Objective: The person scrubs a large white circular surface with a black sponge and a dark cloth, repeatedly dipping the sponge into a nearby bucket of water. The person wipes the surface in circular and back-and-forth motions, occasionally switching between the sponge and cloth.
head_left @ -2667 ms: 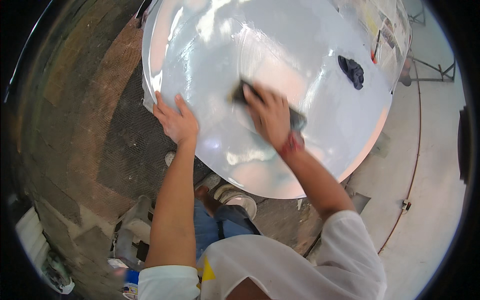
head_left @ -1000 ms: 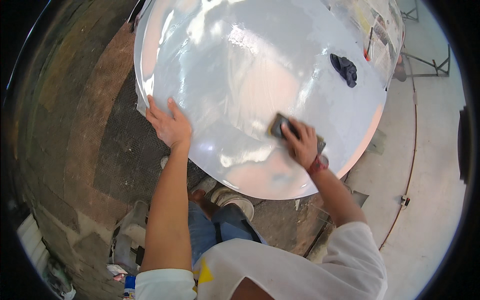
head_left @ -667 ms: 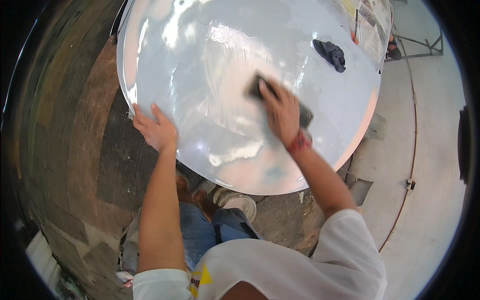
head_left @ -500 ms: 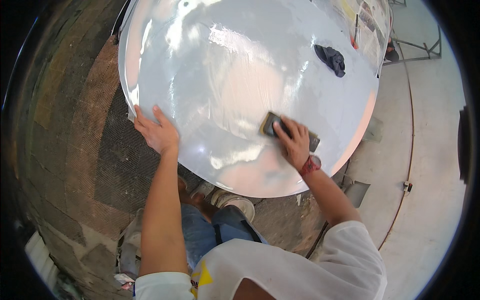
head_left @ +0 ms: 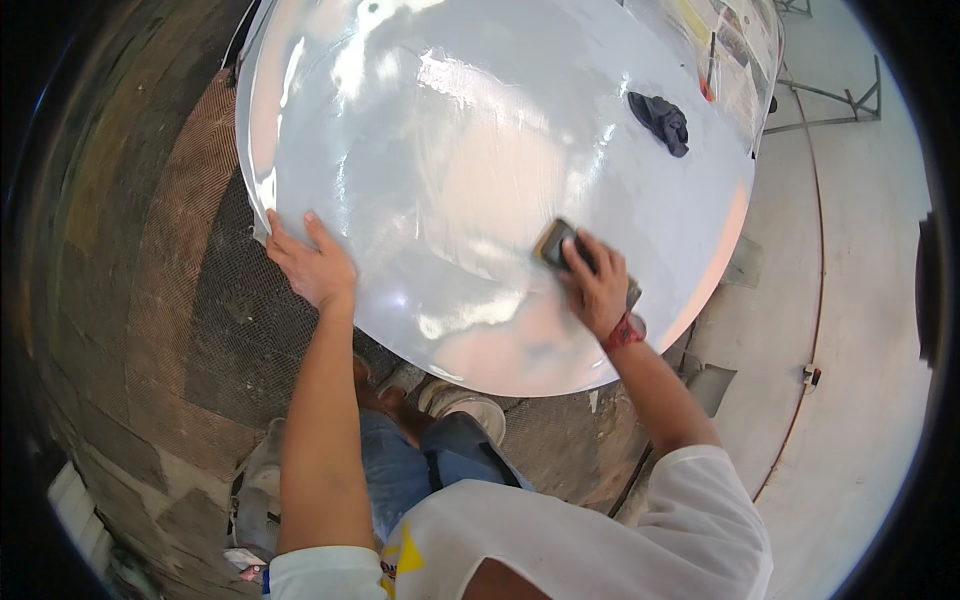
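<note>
A large, wet, grey-white curved panel (head_left: 400, 200), like a car's hood, spreads out before me with pinkish patches on it. My right hand (head_left: 600, 285) wraps round a dark sanding block (head_left: 553, 240) with a yellowish edge and presses it to the panel right of the middle. A red watch sits on that wrist. At the panel's left edge my left hand (head_left: 315, 265) rests with its fingers spread, holding nothing. A crumpled dark cloth (head_left: 662, 122) lies on the panel toward the far right.
Beneath the near edge stands a pale round bucket (head_left: 470, 408), beside my legs. Dark textured matting (head_left: 240, 290) covers the floor at left. On the right are a cable (head_left: 822, 260) along the pale floor and a metal frame (head_left: 840, 105). Clear plastic sheeting (head_left: 730, 55) covers the panel's far right.
My right hand and the sanding block have shifted slightly to the right over the panel, the block turning a little. My left hand stays at the edge.
</note>
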Demonstrator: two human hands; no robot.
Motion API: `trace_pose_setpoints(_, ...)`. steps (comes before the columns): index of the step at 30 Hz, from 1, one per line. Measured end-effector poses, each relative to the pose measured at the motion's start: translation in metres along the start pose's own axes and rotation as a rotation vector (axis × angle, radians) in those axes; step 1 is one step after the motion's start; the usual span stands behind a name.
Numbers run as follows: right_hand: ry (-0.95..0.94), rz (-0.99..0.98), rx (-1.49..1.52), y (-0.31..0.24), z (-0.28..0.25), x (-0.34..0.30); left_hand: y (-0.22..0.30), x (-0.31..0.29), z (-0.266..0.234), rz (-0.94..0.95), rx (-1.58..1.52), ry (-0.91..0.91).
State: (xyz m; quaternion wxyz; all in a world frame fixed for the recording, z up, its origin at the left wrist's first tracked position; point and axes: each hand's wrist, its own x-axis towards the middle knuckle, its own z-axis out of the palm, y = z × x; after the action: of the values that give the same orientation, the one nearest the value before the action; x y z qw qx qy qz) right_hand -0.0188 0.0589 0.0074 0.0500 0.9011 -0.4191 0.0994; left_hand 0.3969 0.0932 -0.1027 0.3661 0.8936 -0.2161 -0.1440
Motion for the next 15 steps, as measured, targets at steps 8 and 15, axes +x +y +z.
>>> trace_pose_setpoints(8, 0.237, 0.210, 0.043, 0.003, 0.024, 0.166, -0.002, -0.001, 0.000, 0.017, -0.003, 0.014)
trace_pose_setpoints(15, 0.027, 0.004, 0.044, -0.058, 0.019, 0.047, -0.001, -0.003, 0.000, 0.011, 0.022, 0.007)
